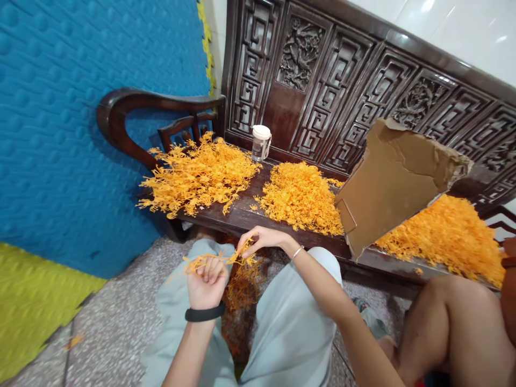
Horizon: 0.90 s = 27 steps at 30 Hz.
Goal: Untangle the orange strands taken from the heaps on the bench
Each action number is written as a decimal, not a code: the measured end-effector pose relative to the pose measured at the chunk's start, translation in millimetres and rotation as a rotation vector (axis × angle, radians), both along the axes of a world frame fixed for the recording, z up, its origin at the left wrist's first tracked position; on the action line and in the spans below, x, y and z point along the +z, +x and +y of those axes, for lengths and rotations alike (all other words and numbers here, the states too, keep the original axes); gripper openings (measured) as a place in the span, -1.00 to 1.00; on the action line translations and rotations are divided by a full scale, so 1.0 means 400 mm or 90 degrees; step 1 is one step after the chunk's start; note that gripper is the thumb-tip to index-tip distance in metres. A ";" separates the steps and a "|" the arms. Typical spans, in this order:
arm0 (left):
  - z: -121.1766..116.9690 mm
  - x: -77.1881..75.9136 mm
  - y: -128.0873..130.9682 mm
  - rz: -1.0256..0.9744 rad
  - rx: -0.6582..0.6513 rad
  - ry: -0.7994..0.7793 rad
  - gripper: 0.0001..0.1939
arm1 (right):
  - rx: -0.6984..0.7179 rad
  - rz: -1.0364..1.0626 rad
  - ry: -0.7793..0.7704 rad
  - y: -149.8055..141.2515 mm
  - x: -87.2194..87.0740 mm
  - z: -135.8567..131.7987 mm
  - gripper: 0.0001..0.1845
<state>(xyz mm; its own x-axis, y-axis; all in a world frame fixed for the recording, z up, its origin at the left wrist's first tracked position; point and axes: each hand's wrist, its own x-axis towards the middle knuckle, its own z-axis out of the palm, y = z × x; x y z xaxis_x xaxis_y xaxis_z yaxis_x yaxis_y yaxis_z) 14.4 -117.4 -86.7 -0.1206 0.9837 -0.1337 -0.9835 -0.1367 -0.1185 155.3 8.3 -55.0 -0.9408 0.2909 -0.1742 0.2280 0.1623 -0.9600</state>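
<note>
My left hand is closed, palm up, on several thin orange branching pieces that look like soft plastic. Just right of it, my right hand pinches at a small orange piece between thumb and fingers. The two hands are close together above my knees, in front of the bench edge. Behind them on the dark wooden bench lie a spread heap of long orange pieces on the left and a tighter heap of small orange pieces in the middle.
A bent cardboard sheet stands between the middle heap and a larger orange heap. A lidded cup is near the carved backrest. More orange pieces lie below, between my legs. Another person's knee is at right.
</note>
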 end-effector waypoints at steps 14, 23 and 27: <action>0.000 0.004 -0.016 -0.039 0.030 -0.012 -0.62 | -0.093 -0.011 0.015 0.013 0.007 0.004 -0.64; -0.001 0.002 -0.023 -0.056 0.036 -0.005 -0.61 | -0.141 0.019 -0.064 0.016 0.021 -0.008 -0.72; -0.002 0.002 -0.011 -0.060 0.021 -0.007 -0.61 | -0.186 0.072 -0.048 0.007 0.012 -0.011 -0.72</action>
